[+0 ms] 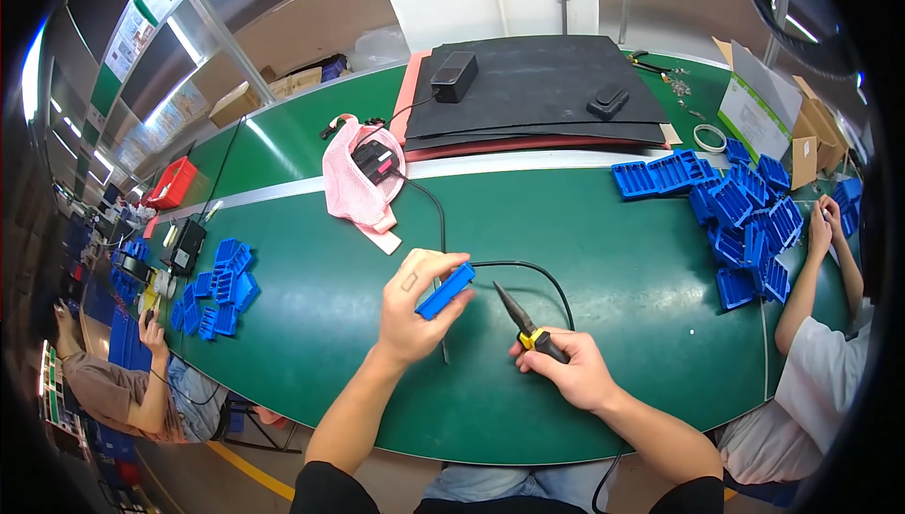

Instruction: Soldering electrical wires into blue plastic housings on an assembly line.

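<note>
Between the thumb and fingers of my left hand is a blue plastic part, held tilted above the green tabletop. It looks like the slotted blue trays lying about the table, but its slots are turned away. My right hand is closed around the yellow and black handles of long-nose pliers. Their dark jaws point up and left toward the blue part, with a gap between them. A black cable runs across the table behind both hands.
Blue slotted trays are heaped at right, with a smaller group at left. A pink mesh bag lies ahead, before stacked black sheets. An open carton stands far right. A person sits at right, another at left.
</note>
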The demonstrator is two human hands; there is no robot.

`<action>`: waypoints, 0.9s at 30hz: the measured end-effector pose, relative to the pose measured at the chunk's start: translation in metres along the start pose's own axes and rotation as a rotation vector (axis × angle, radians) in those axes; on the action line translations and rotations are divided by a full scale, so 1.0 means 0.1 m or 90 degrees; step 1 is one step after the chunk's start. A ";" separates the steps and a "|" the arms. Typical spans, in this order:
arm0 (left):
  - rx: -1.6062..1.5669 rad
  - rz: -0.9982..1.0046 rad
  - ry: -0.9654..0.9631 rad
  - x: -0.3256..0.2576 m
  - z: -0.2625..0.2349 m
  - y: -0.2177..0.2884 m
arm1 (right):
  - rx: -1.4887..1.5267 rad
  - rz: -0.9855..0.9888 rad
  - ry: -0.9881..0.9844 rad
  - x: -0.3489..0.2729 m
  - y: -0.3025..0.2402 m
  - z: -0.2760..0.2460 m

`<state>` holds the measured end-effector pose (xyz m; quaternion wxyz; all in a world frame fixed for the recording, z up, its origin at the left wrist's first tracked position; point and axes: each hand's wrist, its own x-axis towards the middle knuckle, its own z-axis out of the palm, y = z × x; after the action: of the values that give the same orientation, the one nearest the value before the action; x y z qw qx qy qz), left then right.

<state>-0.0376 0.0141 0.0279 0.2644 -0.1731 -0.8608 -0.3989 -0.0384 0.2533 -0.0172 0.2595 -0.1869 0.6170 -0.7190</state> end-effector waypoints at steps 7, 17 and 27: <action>-0.068 -0.043 0.063 0.01 0.10 0.08 | -0.054 0.006 -0.021 0.00 -0.03 0.02; -0.052 0.003 0.048 -0.03 0.15 0.06 | -0.065 -0.012 -0.024 -0.01 -0.03 0.03; -0.041 0.012 0.056 -0.02 0.16 0.07 | -0.077 -0.013 -0.016 -0.01 -0.01 0.02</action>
<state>-0.0379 0.0307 0.0218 0.3000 -0.1717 -0.8335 -0.4311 -0.0363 0.2526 -0.0159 0.2480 -0.2176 0.6540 -0.6808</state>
